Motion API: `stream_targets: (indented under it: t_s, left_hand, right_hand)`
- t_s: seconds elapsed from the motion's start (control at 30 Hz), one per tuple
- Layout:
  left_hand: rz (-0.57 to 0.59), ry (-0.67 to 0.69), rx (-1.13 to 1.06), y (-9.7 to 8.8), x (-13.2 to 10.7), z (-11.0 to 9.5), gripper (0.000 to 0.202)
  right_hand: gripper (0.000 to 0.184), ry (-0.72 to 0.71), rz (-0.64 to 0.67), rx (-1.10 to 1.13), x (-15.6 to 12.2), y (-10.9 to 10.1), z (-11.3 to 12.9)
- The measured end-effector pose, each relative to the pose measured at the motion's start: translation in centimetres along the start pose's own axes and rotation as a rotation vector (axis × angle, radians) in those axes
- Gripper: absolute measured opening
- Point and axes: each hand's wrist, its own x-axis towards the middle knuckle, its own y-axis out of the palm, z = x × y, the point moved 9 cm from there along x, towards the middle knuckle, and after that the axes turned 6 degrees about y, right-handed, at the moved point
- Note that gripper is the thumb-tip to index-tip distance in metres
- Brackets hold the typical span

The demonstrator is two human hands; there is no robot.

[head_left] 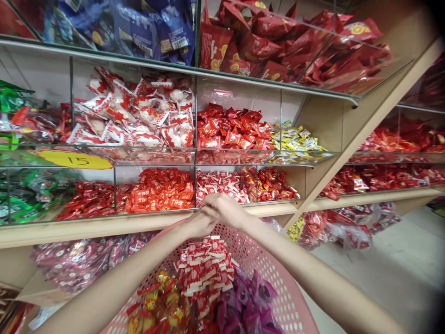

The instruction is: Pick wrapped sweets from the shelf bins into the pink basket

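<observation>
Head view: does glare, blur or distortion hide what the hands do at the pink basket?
Head view: pale glare on the clear bin fronts; shelves bow from the wide lens; right corners darken; left hand and right hand overlap, soft, so their grip is unreadable; pink basket contents blur near the camera.

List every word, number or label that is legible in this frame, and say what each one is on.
"15": on the yellow oval tag fixed to the clear front of the left shelf bin.
Print on the red-and-white sweets in the pink basket: too small to read.
Print and barcode stickers on the blue bags, top shelf: blurred, unreadable.
Print on the red bags, top shelf: blurred, unreadable.
</observation>
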Motion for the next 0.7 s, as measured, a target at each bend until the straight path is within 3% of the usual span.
stream_targets:
  t_s: [0.13,0.33,0.53,0.7]
  left_hand:
    - [0.043,0.047,-0.007,0.4,0.1,-0.5,0.035]
    - [0.062,0.048,0.0,0.6,0.2,-0.3,0.041]
    - [0.038,0.053,-0.06,0.3,0.2,-0.5,0.044]
    - [0.031,0.063,-0.079,0.1,0.3,-0.8,0.047]
  right_hand:
    - [0.016,0.025,-0.01,0.02,3.2,1.1,-3.8]
    - [0.016,-0.022,0.047,0.062,5.0,4.1,-4.5]
    - [0.01,0.035,-0.092,0.303,4.2,1.7,-5.4]
    - [0.014,0.212,-0.258,0.761,1.4,0.0,-7.1]
